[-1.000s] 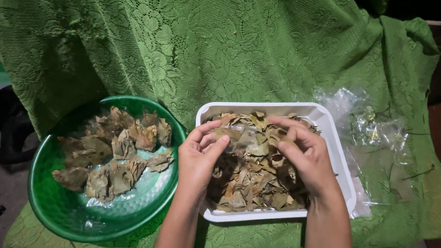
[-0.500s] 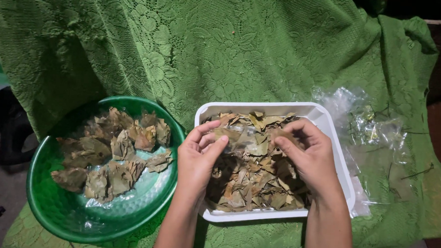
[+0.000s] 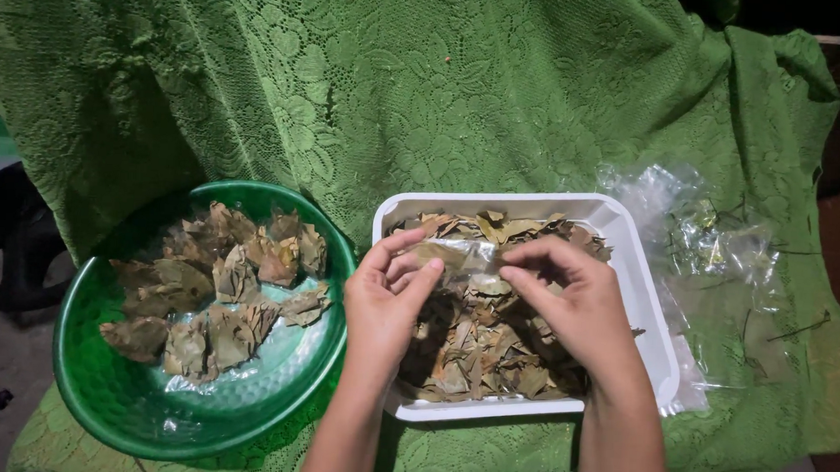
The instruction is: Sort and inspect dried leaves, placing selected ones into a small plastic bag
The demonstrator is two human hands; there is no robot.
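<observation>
Dried brown leaves (image 3: 476,356) fill the white tray (image 3: 646,302), over which I work with both hands. My left hand (image 3: 386,305) and right hand (image 3: 568,304) each pinch one end of a single pale leaf (image 3: 462,257), fingertips closed on it and stretching it flat between them, probably so it can be looked over. It hangs just above the pile, near the tray's far side. Folded leaves (image 3: 219,289) lie apart in the green bowl (image 3: 101,397) to my left.

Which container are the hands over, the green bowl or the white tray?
The white tray, rectangular and full of loose dry leaves; both hands, left hand and right hand, hold a leaf above it. The round green bowl sits untouched beside it.
</observation>
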